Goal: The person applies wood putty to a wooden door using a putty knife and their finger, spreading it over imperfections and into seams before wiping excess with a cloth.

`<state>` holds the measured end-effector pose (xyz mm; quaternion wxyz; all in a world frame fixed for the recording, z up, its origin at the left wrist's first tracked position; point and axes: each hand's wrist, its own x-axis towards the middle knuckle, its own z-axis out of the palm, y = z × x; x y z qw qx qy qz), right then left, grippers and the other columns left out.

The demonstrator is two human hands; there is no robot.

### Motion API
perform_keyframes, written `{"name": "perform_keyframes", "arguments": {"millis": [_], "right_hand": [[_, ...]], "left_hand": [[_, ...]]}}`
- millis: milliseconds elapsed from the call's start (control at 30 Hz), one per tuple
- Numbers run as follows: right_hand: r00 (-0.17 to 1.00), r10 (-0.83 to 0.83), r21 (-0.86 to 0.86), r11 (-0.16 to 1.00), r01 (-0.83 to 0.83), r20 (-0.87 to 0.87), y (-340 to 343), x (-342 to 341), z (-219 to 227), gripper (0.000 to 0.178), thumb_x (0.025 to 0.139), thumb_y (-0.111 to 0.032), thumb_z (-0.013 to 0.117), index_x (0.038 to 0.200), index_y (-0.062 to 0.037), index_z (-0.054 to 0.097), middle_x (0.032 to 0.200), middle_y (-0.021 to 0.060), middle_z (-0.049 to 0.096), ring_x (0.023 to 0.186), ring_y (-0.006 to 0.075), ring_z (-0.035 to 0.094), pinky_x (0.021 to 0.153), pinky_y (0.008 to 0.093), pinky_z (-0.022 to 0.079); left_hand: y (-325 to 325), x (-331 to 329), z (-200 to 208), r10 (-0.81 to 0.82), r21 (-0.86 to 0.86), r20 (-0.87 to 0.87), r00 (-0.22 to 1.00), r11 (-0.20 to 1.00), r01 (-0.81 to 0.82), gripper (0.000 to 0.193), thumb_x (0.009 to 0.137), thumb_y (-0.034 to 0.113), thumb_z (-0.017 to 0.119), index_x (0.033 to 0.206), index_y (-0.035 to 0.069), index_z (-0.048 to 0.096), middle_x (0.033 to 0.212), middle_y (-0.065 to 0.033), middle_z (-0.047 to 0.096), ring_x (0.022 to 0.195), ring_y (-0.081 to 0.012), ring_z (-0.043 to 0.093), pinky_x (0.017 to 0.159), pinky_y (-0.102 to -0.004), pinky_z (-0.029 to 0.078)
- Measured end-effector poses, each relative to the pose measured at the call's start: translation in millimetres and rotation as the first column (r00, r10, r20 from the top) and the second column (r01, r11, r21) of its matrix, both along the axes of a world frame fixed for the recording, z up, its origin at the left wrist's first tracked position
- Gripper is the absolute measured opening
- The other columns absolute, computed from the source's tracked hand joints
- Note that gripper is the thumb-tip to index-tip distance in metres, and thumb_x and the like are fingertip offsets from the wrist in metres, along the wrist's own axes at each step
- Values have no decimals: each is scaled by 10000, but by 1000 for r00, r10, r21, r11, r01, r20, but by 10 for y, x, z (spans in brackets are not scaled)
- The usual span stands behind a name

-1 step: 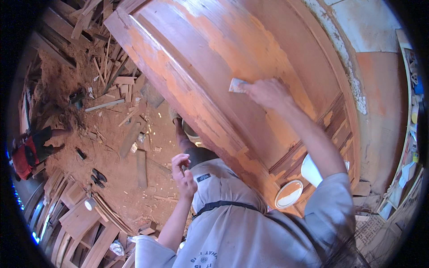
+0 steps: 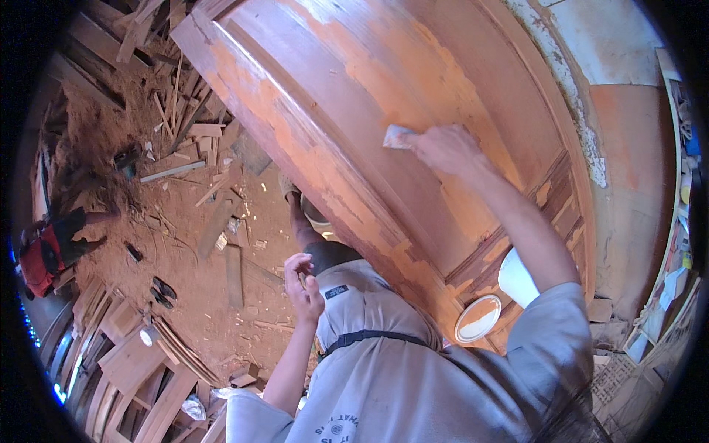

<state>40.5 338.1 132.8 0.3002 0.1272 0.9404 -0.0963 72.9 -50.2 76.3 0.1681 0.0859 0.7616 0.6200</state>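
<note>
My right hand (image 2: 444,149) grips a small flat pale scraper (image 2: 399,137), its blade against the recessed panel of a large wooden door (image 2: 347,136). Orange-brown filler (image 2: 421,81) covers broad patches of the door's panel and frame. Raised near my waist on the left, my left hand (image 2: 303,289) has loosely bent fingers, with the thumb apart and nothing visible in it. A white tub (image 2: 517,279) stands on the door's near end, partly behind my right forearm. Beside it lies a round white lid (image 2: 478,319) with orange filler on it.
Wood offcuts (image 2: 196,118) and sawdust cover the floor on the left. Stacked boards (image 2: 144,373) stand at the lower left, near a pair of dark sandals (image 2: 162,292). Another person in red (image 2: 40,258) is at the far left. A cluttered shelf (image 2: 683,199) runs along the right.
My right hand and the scraper have shifted slightly to the right and away from me over the panel. My left hand has stayed almost still.
</note>
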Motion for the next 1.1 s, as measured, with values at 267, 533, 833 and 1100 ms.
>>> {"name": "perform_keyframes", "arguments": {"millis": [267, 533, 833, 1100], "right_hand": [[948, -204, -110, 977, 182, -243, 325, 657, 138, 293, 958, -176, 505, 1219, -151, 635, 973, 174, 697, 866, 381, 671, 776, 502, 523], [673, -594, -227, 799, 557, -440, -830, 1483, -698, 454, 986, -168, 477, 1436, -135, 429, 1049, 260, 654, 902, 441, 647, 781, 514, 513], [791, -603, -151, 796, 586, -106, -614, 1460, -206, 416, 985, -208, 481, 1400, -193, 489, 878, 234, 658, 830, 431, 644, 727, 535, 509], [938, -344, -68, 936, 346, 32, 2, 1255, -91, 354, 972, -211, 452, 1297, -253, 586, 920, 206, 686, 843, 401, 676, 723, 526, 542]], "left_hand": [[-1397, 482, -1111, -27, -558, -3, 1000, 829, 21, 344, 1001, 284, 456, 1049, -37, 570, 986, -187, 560, 909, -309, 556, 819, -392, 449], [-1311, 91, -1185, 18, -639, 44, 999, 769, 15, 373, 1029, 288, 421, 1042, -48, 583, 982, -182, 581, 891, -302, 575, 801, -396, 450], [-528, -36, -780, 73, -386, 113, 991, 922, -24, 363, 1039, 264, 392, 1101, -42, 579, 1010, -156, 602, 828, -220, 588, 773, -344, 467], [-791, 156, -1053, 65, -475, 87, 994, 880, -16, 402, 1035, 296, 401, 1083, -55, 593, 976, -173, 607, 816, -250, 608, 763, -375, 479]]}}
